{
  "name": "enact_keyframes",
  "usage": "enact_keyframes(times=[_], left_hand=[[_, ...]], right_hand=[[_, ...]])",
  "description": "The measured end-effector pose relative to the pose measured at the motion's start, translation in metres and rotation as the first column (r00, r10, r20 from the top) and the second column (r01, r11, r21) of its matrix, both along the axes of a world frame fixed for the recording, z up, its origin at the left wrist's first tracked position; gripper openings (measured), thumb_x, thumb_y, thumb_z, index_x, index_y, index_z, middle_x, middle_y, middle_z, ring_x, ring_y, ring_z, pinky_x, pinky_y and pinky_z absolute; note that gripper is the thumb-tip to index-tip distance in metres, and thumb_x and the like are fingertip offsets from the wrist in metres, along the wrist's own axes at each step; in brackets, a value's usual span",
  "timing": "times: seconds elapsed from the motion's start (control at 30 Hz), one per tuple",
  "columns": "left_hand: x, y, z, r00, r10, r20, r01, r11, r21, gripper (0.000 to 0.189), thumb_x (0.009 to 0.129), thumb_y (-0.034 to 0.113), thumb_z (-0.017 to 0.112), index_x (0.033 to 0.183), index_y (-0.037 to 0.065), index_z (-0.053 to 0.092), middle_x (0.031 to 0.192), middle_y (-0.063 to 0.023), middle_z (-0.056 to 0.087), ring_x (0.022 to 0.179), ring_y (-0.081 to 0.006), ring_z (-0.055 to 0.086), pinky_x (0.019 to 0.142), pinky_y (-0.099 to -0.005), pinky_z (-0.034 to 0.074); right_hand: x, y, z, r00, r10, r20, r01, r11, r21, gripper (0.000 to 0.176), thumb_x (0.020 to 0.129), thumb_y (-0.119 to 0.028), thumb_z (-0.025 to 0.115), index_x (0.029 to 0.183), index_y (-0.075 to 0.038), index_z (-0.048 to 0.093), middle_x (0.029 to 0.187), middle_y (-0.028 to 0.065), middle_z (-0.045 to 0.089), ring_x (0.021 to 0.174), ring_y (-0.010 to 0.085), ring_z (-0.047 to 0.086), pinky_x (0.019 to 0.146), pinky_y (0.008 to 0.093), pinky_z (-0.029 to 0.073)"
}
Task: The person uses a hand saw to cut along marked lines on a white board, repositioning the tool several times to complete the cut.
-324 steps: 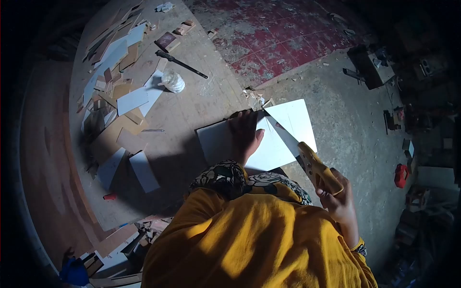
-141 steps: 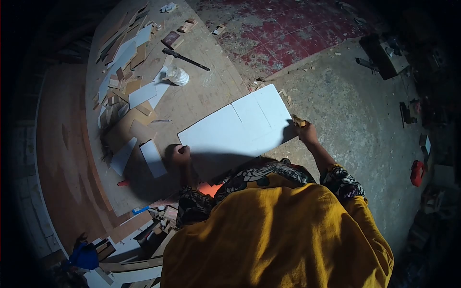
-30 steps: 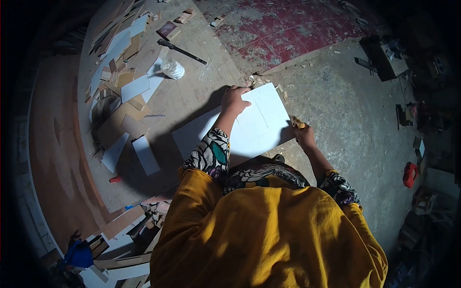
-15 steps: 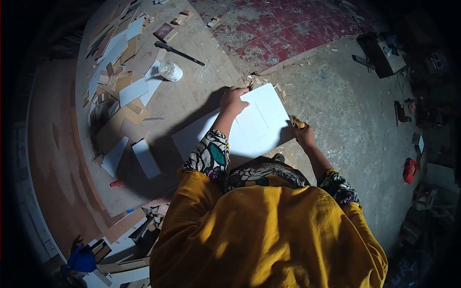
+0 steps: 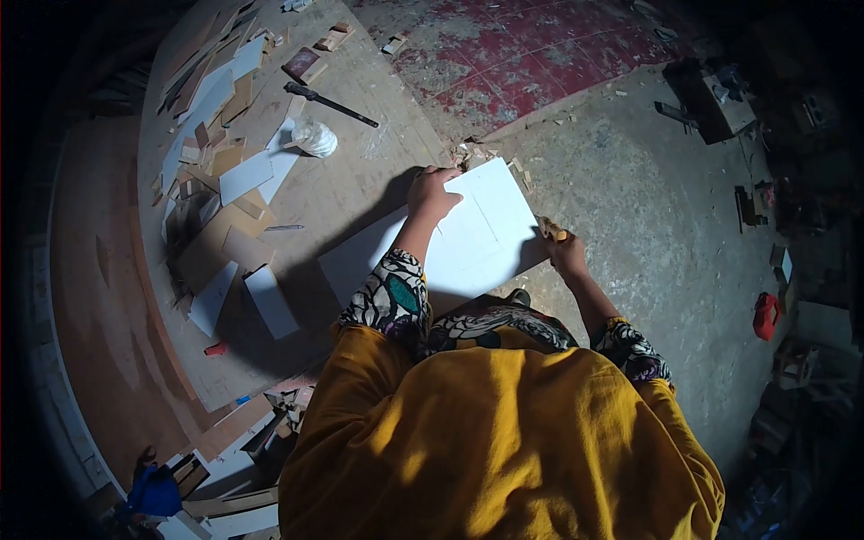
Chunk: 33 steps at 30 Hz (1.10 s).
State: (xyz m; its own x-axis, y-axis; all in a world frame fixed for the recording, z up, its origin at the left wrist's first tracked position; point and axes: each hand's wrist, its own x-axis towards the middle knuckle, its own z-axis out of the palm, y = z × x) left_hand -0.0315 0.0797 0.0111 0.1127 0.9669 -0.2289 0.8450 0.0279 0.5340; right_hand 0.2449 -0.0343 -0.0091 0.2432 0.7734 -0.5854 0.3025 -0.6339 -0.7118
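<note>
White board (image 5: 477,243) slanting lengthwise away rightward, left hand (image 5: 434,193) grips its far edge, right hand (image 5: 567,256) (beside its end) a yellow handle (image 5: 556,234).

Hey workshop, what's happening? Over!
Left hand on white board, far edge. Right hand gripping yellow handle at board's right edge. Left forearm covering part of board.

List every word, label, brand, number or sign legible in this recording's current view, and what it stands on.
No text can be read here.
White rectangular board: thin dark lines, no legible characters.
Whitish rounded container: no legible label.
Yellow tool handle: mostly covered, nothing legible.
Dark boxy object on the floor: too dim to tell.
</note>
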Motion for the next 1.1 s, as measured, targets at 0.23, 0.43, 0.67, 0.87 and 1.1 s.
enact_keyframes(times=[0.23, 0.43, 0.67, 0.87, 1.1], left_hand=[[0.003, -0.001, 0.003, 0.999, 0.007, -0.033, -0.007, 1.0, -0.008, 0.048, 0.065, 0.021, 0.078, 0.111, 0.025, 0.065, 0.109, -0.0089, 0.06, 0.104, -0.0294, 0.057, 0.088, -0.0379, 0.048], [0.011, -0.009, 0.01, 0.99, 0.018, -0.138, -0.013, 0.999, 0.04, 0.048, 0.067, 0.026, 0.076, 0.113, 0.025, 0.063, 0.112, -0.0081, 0.058, 0.106, -0.0306, 0.055, 0.088, -0.0418, 0.047], [0.015, -0.019, 0.01, 0.986, 0.048, -0.161, -0.03, 0.993, 0.112, 0.054, 0.066, 0.029, 0.077, 0.117, 0.023, 0.061, 0.117, -0.0071, 0.055, 0.111, -0.0314, 0.051, 0.09, -0.0475, 0.045], [0.021, -0.033, 0.0, 0.971, 0.082, -0.226, -0.041, 0.982, 0.183, 0.054, 0.072, 0.03, 0.074, 0.123, 0.023, 0.056, 0.118, -0.0057, 0.053, 0.114, -0.0295, 0.048, 0.091, -0.0497, 0.042], [0.033, -0.068, -0.02, 0.945, 0.093, -0.314, 0.029, 0.931, 0.365, 0.06, 0.09, 0.028, 0.051, 0.142, 0.005, 0.032, 0.145, -0.0126, 0.032, 0.134, -0.0296, 0.03, 0.106, -0.0494, 0.024]], right_hand=[[0.002, 0.001, -0.005, 1.0, 0.021, 0.004, -0.021, 1.0, 0.016, 0.02, 0.081, -0.012, 0.067, 0.095, 0.002, 0.061, 0.07, 0.0026, 0.059, 0.052, 0.0083, 0.049, 0.044, 0.0246, 0.039], [0.002, 0.002, -0.004, 0.999, 0.039, 0.014, -0.039, 0.999, 0.023, 0.016, 0.082, -0.012, 0.066, 0.089, 0.001, 0.061, 0.065, 0.0013, 0.056, 0.05, 0.0088, 0.048, 0.043, 0.0256, 0.038], [0.001, 0.002, -0.003, 1.0, 0.024, -0.017, -0.023, 0.999, 0.046, 0.014, 0.081, -0.013, 0.067, 0.084, -0.001, 0.06, 0.064, 0.0011, 0.055, 0.049, 0.0093, 0.048, 0.043, 0.026, 0.038], [0.009, 0.005, -0.016, 0.964, 0.01, 0.265, -0.033, 0.996, 0.085, 0.017, 0.082, -0.015, 0.067, 0.087, -0.001, 0.059, 0.065, 0.0016, 0.057, 0.051, 0.0127, 0.051, 0.047, 0.0297, 0.042], [0.012, 0.007, 0.089, 0.996, 0.011, -0.093, 0.03, 0.901, 0.433, 0.017, 0.083, -0.011, 0.066, 0.091, -0.003, 0.053, 0.071, 0.0008, 0.055, 0.056, 0.0063, 0.045, 0.051, 0.0238, 0.039]])
